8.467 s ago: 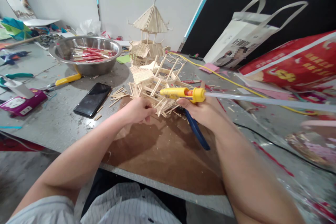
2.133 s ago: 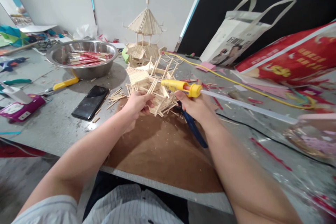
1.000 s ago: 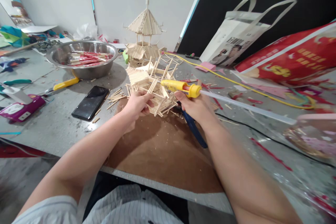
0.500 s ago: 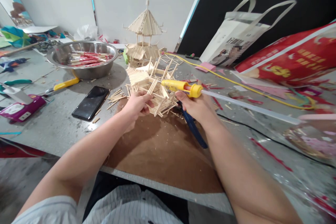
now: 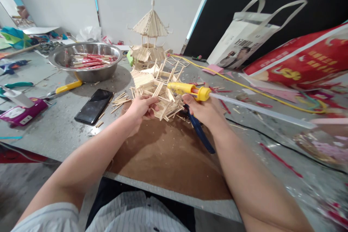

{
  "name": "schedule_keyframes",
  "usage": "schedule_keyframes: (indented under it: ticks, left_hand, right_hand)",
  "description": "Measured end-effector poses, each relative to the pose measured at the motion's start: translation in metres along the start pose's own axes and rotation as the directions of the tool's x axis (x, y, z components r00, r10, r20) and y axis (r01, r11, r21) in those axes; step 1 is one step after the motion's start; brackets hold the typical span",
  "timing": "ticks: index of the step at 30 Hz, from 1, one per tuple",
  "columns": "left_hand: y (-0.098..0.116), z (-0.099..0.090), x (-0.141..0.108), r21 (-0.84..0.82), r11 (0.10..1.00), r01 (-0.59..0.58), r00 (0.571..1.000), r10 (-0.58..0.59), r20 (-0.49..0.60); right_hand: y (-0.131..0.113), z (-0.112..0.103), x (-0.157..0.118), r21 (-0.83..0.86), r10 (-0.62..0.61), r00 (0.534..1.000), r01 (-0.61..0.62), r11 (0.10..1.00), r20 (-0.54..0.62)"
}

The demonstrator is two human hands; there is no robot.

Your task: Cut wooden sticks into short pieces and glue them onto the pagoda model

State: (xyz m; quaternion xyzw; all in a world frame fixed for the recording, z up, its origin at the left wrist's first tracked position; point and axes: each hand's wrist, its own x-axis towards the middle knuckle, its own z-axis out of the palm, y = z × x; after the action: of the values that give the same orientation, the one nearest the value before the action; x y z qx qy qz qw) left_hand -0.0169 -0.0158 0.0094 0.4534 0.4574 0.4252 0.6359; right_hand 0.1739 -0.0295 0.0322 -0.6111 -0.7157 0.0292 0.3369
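Observation:
A wooden stick structure (image 5: pixel 144 79) with slatted roof pieces sits at the middle of the table, above a brown board (image 5: pixel 168 156). At its near left edge, my left hand (image 5: pixel 145 107) has its fingers pinched together; what lies between them is too small to make out. My right hand (image 5: pixel 202 107) is wrapped round a yellow glue gun (image 5: pixel 187 89), its nozzle pointing left at the sticks. A clear glue stick (image 5: pixel 261 108) runs out of the gun's rear. Blue-handled pliers (image 5: pixel 201 134) lie below my right hand. Behind stands a stick pagoda (image 5: pixel 149 25).
On the left are a steel bowl (image 5: pixel 85 74) of red and plain sticks, a black phone (image 5: pixel 94 107), a yellow-handled knife (image 5: pixel 69 86) and a purple socket block (image 5: pixel 25 112). A yellow cable (image 5: pixel 244 84), a white bag (image 5: pixel 239 40) and a red bag (image 5: pixel 301 58) are on the right.
The free end of the glue stick has shifted slightly right. Both hands are in nearly the same place.

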Motion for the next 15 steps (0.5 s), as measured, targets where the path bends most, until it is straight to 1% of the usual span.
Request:
schedule_keyframes:
  ticks: [7,10,11,13,14,15]
  left_hand:
    - [0.0,0.0,-0.001,0.062,0.997,0.038,0.999,-0.037,-0.013]
    - [0.002,-0.001,-0.004,0.121,0.992,0.035,0.999,-0.031,-0.031]
    - [0.003,-0.003,-0.006,0.169,0.986,0.015,0.998,-0.006,-0.055]
    - [0.009,-0.011,-0.009,0.34,0.939,-0.058,0.986,0.107,-0.129]
    - [0.012,-0.017,-0.011,0.462,0.881,-0.101,0.966,0.199,-0.167]
    - [0.017,-0.025,-0.012,0.598,0.791,-0.129,0.934,0.299,-0.195]
  right_hand:
    - [0.0,0.002,0.001,0.04,-0.037,0.999,0.037,0.999,-0.004]
    - [-0.001,0.0,0.0,0.054,-0.023,1.0,0.023,0.998,-0.001]
    - [-0.001,-0.001,-0.001,0.057,-0.014,1.0,0.014,0.998,0.0]
    - [0.0,-0.003,-0.002,0.072,-0.006,1.0,0.006,0.997,-0.003]
    - [0.0,-0.004,-0.002,0.087,-0.009,1.0,0.01,0.996,-0.003]
    - [0.0,-0.005,-0.002,0.105,-0.017,1.0,0.017,0.994,-0.002]
